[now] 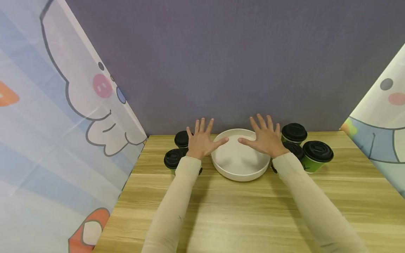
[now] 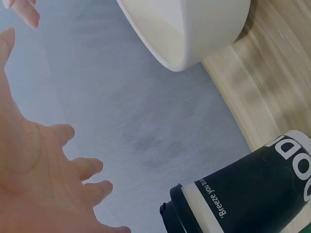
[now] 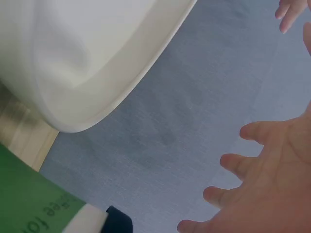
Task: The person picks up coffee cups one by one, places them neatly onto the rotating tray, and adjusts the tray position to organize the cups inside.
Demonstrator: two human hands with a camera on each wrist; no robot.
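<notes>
Head view, read left to right. Two black-lidded cups [image 1: 177, 149] stand on the counter [image 1: 240, 207] at the 9 o'clock side of the white bowl [image 1: 239, 169], one behind the other, close beside the bowl's left wall. The left hand [image 1: 200, 140] hovers above them with its fingers [image 1: 202, 125] spread straight and released, grasping nothing; its thumb points toward 3 o'clock and lies over the bowl's left rim. Whether the thumb touches the rim cannot be told. The bowl sits at the centre of the counter's far edge, against the grey wall [image 1: 221, 52]; being round, it has no long axis, and its open mouth faces up.

The right hand [image 1: 265, 138] mirrors the left: fingers splayed and released, holding nothing, thumb pointing toward 9 o'clock over the bowl's right rim. Three more black-lidded cups [image 1: 305, 147], at least one with a green body, cluster at the bowl's 3 o'clock, partly hidden behind this hand.

The bowl therefore lies between the two hands, inward of each palm; both hands stand about equally near it. The cups on each side lie below or just outward of the hand on that side. Cartoon-printed curtains [image 1: 57, 116] close the scene at the far left and far right.
</notes>
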